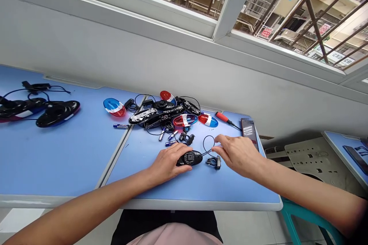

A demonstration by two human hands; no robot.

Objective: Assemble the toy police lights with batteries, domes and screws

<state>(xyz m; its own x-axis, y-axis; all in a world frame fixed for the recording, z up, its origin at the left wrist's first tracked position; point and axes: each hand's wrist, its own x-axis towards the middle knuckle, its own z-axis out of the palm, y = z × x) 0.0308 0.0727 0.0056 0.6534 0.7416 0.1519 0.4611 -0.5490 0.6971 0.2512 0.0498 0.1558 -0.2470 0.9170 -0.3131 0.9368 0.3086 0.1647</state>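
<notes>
My left hand (169, 162) is wrapped round the left end of a black oval housing (190, 157), which lies on the blue table (172, 189) near its front edge. From the housing's right end runs a thin black cable (206, 152). The fingertips of my right hand (237, 155) are pinched together on this cable, just above the table. Below the cable loop, between the housing and my right hand, sits a small black clamp piece (213, 162).
Behind my hands lies a pile of black housings (163, 116), red and blue lenses (184, 120) and batteries (161, 134). A red-handled screwdriver (225, 118) and a dark box (249, 132) are at the back right. More black units (58, 113) lie far left.
</notes>
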